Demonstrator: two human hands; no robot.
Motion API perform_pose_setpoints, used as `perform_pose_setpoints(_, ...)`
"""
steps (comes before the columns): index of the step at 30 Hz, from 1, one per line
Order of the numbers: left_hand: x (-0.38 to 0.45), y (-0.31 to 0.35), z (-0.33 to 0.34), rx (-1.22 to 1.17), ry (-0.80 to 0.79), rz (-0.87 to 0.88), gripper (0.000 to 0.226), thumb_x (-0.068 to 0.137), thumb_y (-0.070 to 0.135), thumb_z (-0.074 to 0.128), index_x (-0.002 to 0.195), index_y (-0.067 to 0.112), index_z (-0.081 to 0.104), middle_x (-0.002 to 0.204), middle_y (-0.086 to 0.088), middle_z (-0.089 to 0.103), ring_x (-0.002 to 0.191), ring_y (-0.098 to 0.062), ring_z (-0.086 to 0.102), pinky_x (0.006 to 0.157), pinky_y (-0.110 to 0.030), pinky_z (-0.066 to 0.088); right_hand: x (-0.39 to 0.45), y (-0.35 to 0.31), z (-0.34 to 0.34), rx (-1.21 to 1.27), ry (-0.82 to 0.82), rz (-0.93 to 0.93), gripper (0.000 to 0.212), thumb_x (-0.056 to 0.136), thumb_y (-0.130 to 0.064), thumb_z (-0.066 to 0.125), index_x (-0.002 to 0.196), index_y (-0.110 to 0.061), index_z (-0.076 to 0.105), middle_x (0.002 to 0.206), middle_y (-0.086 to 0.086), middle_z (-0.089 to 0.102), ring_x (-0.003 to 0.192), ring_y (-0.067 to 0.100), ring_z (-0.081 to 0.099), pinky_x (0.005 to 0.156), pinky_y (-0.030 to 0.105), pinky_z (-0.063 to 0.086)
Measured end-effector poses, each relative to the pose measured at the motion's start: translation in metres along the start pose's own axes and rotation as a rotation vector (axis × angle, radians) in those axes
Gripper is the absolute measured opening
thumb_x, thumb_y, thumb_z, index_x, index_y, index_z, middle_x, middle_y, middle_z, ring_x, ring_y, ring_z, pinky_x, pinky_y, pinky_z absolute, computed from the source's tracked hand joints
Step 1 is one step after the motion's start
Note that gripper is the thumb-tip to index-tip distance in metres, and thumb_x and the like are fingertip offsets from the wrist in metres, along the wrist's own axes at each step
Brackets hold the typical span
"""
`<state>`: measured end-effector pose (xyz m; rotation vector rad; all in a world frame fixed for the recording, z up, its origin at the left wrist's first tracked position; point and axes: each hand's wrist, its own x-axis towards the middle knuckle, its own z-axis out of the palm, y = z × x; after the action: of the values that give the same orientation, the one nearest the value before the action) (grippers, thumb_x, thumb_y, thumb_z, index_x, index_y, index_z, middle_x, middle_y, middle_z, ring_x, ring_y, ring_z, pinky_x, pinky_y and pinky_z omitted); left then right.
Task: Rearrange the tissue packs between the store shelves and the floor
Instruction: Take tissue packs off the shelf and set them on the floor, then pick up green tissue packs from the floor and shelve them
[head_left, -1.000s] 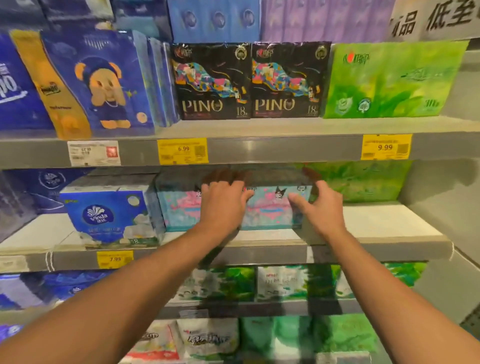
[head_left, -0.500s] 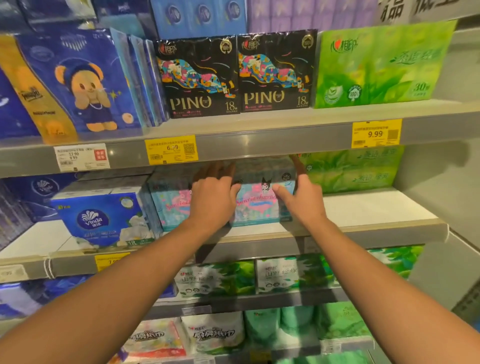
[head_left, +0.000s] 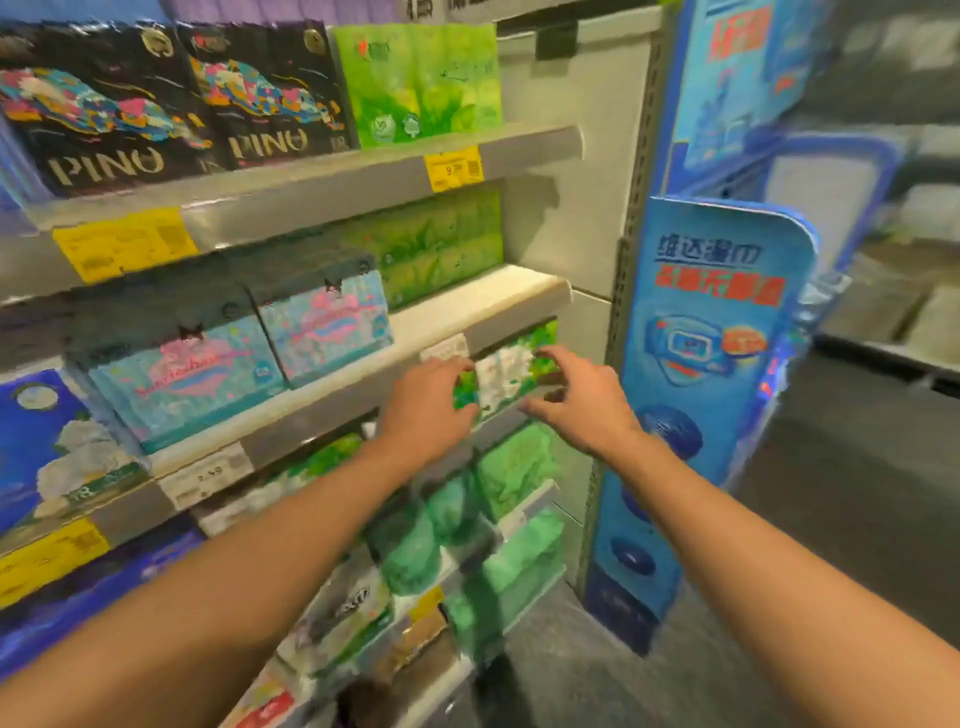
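Two black PINO packs (head_left: 171, 104) stood side by side on the top shelf, one bright green pack (head_left: 418, 83) to their right. Below, two pastel cartoon packs (head_left: 244, 348) sat broad faces outward, long axes along the shelf (head_left: 467, 306). One shelf lower, a green-and-white tissue pack (head_left: 506, 376) lay long axis along the shelf edge, face outward. The left hand (head_left: 428, 402) and right hand (head_left: 582, 400) flanked it, each grip spread with fingers loosely curved; blur hid whether they touched it.
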<state>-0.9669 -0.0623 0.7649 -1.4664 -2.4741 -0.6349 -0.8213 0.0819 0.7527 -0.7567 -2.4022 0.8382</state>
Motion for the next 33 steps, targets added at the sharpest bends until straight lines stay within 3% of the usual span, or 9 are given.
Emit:
perform_pose_setpoints(9, -0.092, 0.254, 0.105, -0.291, -0.435, 0.490, 0.052, 0.072, 0.035, 0.081, 0.119, 0.022, 0.062, 0.099, 0.000, 0.070, 0.073, -0.016, 0.064, 0.080, -0.028, 0.046, -0.289, 0.137, -0.127, -0.036, 0.312, 0.566, 0.066, 0.074, -0.036, 0.080, 0.133, -0.027, 0.052, 0.108, 0.004, 0.069, 0.097, 0.030, 0.065, 0.090, 0.041, 0.051)
perform_pose_setpoints(14, -0.172, 0.416, 0.153, -0.299, -0.721, 0.795, 0.053, 0.075, 0.042, 0.078, 0.122, 0.027, 0.058, 0.096, -0.002, 0.069, 0.082, -0.018, 0.064, 0.084, -0.032, 0.050, -0.461, 0.205, -0.194, -0.021, 0.493, 0.856, 0.067, 0.074, -0.045, 0.076, 0.134, -0.036, 0.047, 0.114, -0.002, 0.068, 0.093, 0.018, 0.066, 0.087, 0.039, 0.054)
perform_pose_setpoints(18, -0.242, 0.548, 0.198, -0.275, -0.900, 0.977, 0.051, 0.077, 0.043, 0.075, 0.123, 0.028, 0.057, 0.098, 0.000, 0.068, 0.081, -0.015, 0.063, 0.082, -0.032, 0.050, -0.587, 0.257, -0.239, -0.026, 0.602, 1.025, 0.069, 0.076, -0.043, 0.077, 0.137, -0.030, 0.046, 0.116, 0.001, 0.067, 0.097, 0.020, 0.066, 0.085, 0.039, 0.055)
perform_pose_setpoints(22, -0.319, 0.676, 0.240, -0.263, -1.037, 1.073, 0.051, 0.078, 0.044, 0.072, 0.124, 0.031, 0.056, 0.106, 0.005, 0.066, 0.085, -0.013, 0.063, 0.078, -0.027, 0.047, -0.708, 0.307, -0.285, 0.062, 0.713, 1.177, 0.067, 0.076, -0.032, 0.081, 0.135, -0.025, 0.050, 0.114, 0.005, 0.066, 0.098, 0.022, 0.065, 0.085, 0.041, 0.055)
perform_pose_setpoints(25, -0.374, 0.750, 0.267, -0.291, -1.101, 1.089, 0.050, 0.077, 0.047, 0.072, 0.123, 0.032, 0.058, 0.105, 0.008, 0.065, 0.087, -0.016, 0.064, 0.083, -0.032, 0.050, -0.782, 0.338, -0.311, 0.010, 0.748, 1.303, 0.069, 0.074, -0.041, 0.081, 0.133, -0.028, 0.050, 0.110, 0.003, 0.065, 0.092, 0.020, 0.066, 0.070, 0.034, 0.053)
perform_pose_setpoints(27, -0.402, 0.784, 0.282, -0.296, -1.131, 1.121, 0.049, 0.077, 0.044, 0.072, 0.121, 0.028, 0.059, 0.101, 0.006, 0.065, 0.086, -0.018, 0.063, 0.083, -0.035, 0.052, -0.815, 0.357, -0.322, 0.003, 0.773, 1.366, 0.069, 0.071, -0.043, 0.081, 0.132, -0.029, 0.051, 0.107, 0.000, 0.064, 0.089, 0.018, 0.065, 0.062, 0.027, 0.046)
perform_pose_setpoints(31, -0.425, 0.828, 0.329, -0.238, -1.197, 1.164, 0.047, 0.079, 0.040, 0.073, 0.121, 0.029, 0.058, 0.096, 0.009, 0.062, 0.082, -0.014, 0.061, 0.078, -0.035, 0.053, -0.845, 0.412, -0.333, 0.032, 0.767, 1.415, 0.069, 0.072, -0.037, 0.082, 0.133, -0.029, 0.052, 0.113, 0.000, 0.064, 0.094, 0.017, 0.065, 0.075, 0.035, 0.055)
perform_pose_setpoints(33, -0.422, 0.842, 0.359, -0.222, -1.227, 1.129, 0.047, 0.079, 0.042, 0.074, 0.121, 0.030, 0.057, 0.096, 0.010, 0.061, 0.082, -0.013, 0.061, 0.075, -0.032, 0.052, -0.848, 0.444, -0.336, 0.053, 0.746, 1.436, 0.070, 0.072, -0.038, 0.083, 0.134, -0.030, 0.050, 0.112, 0.000, 0.064, 0.089, 0.017, 0.066, 0.070, 0.033, 0.054)
